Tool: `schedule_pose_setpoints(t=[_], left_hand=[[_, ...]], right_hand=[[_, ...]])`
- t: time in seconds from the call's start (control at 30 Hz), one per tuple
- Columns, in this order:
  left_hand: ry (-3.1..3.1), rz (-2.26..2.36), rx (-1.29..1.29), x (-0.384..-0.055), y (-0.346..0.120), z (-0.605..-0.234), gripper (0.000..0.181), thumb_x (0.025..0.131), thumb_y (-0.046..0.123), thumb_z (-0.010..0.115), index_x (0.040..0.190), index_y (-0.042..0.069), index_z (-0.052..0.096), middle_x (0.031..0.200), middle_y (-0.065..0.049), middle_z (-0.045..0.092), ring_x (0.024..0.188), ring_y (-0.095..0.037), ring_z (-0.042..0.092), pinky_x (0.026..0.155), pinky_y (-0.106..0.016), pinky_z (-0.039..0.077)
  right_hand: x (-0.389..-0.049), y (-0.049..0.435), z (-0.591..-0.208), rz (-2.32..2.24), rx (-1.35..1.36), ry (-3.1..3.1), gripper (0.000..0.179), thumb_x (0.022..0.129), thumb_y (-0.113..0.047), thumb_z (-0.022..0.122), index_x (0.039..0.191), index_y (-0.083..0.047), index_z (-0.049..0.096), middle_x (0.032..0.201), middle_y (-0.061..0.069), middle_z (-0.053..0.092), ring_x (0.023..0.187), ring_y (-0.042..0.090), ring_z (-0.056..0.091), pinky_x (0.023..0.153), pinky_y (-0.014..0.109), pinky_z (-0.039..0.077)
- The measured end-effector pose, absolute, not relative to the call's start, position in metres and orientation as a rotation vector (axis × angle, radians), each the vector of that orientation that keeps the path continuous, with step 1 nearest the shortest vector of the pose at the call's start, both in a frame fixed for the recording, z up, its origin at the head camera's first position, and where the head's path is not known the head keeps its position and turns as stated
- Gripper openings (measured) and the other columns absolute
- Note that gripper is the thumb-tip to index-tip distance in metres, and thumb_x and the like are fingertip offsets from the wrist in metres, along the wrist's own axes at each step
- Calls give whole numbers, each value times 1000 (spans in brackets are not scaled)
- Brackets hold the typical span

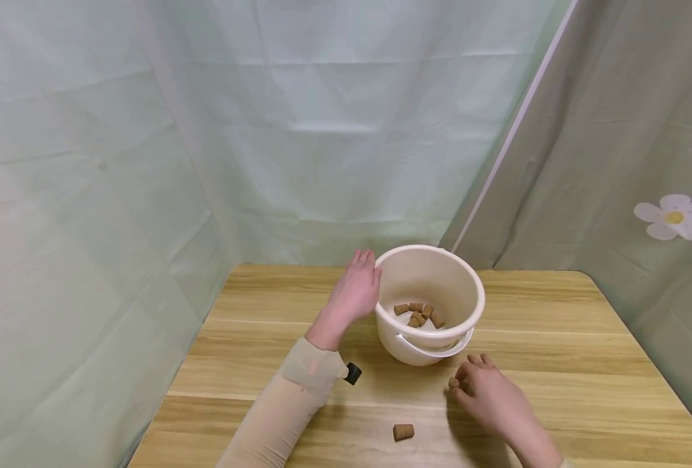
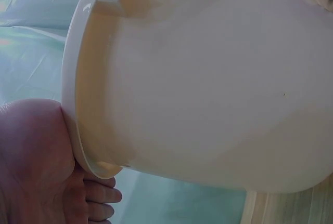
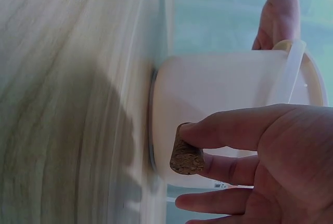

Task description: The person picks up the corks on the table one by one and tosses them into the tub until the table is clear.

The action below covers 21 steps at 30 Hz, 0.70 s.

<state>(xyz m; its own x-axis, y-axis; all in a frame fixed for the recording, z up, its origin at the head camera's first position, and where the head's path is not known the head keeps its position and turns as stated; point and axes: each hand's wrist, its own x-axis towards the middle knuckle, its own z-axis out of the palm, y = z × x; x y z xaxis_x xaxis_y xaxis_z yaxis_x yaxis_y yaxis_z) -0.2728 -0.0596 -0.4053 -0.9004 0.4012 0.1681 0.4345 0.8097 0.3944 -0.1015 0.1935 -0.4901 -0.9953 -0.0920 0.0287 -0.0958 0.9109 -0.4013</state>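
A white plastic bucket [image 1: 401, 348] stands upright on the table, with several brown corks [image 1: 416, 311] lying at its bottom. On its left side my left hand [image 1: 357, 286] holds the rim; the left wrist view shows the base of the thumb against the rim [image 2: 70, 94] and the fingertips [image 2: 104, 195] below it, outside the wall. My right hand [image 1: 492, 393], low in front of the bucket to the right, pinches a cork [image 3: 187, 151] between thumb and fingers. Another cork [image 1: 403, 431] lies on the table between my forearms.
The wooden table [image 1: 252, 351] carries everything, its back edge close behind the bucket. A white handle [image 1: 439, 353] hangs down at the bucket's front. Pale curtains [image 1: 334, 162] surround the table at the left, back and right. A small black piece [image 1: 353, 373] shows at my left cuff.
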Motion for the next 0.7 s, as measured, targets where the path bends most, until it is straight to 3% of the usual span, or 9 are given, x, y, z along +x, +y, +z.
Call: schedule_pose_setpoints(t=[0.27, 0.37, 0.47, 0.5, 0.6, 0.7], left_hand=[[-2922, -667, -666, -273, -60, -406, 57, 119, 26, 32, 163, -10, 30, 171, -26, 27, 162, -38, 17, 131, -44, 12], [-2917, -661, -674, -273, -60, -406, 57, 119, 25, 32, 162, -10, 31, 171, -26, 27, 162, -38, 18, 131, -43, 11], [-2906, -645, -685, -273, -60, -406, 56, 119, 25, 32, 162, -11, 32, 170, -27, 29, 161, -38, 19, 132, -43, 11], [-2903, -646, -686, -273, -59, -405, 56, 119, 25, 32, 162, -11, 32, 170, -27, 30, 161, -38, 20, 132, -43, 12], [-2905, -645, -684, -274, -59, -405, 56, 119, 25, 32, 162, -11, 32, 170, -27, 30, 161, -38, 20, 132, -43, 13], [-2909, -653, -677, -274, -59, -405, 56, 119, 25, 33, 162, -11, 32, 170, -26, 29, 161, -38, 19, 131, -43, 13]], right_hand=[[-103, 201, -487, 653, 121, -3073, 8, 92, -24, 79, 93, -21, 71, 140, 34, 63, 133, 62, 53, 97, 77, 51], [-104, 204, -483, 671, 94, -3075, 9, 91, -23, 80, 93, -21, 71, 123, 24, 72, 111, 48, 70, 84, 65, 60], [-106, 208, -480, 680, 85, -3047, 9, 91, -22, 80, 93, -20, 71, 113, 18, 74, 98, 37, 72, 75, 58, 62], [-107, 209, -478, 691, 83, -3041, 10, 91, -21, 80, 94, -19, 71, 107, 13, 73, 89, 31, 71, 69, 53, 60], [-108, 214, -474, 706, 67, -3029, 9, 94, -22, 79, 96, -17, 71, 102, 15, 72, 81, 29, 69, 64, 50, 58], [-110, 218, -469, 725, 35, -3041, 9, 96, -22, 77, 99, -16, 71, 87, 6, 64, 66, 18, 56, 54, 39, 48]])
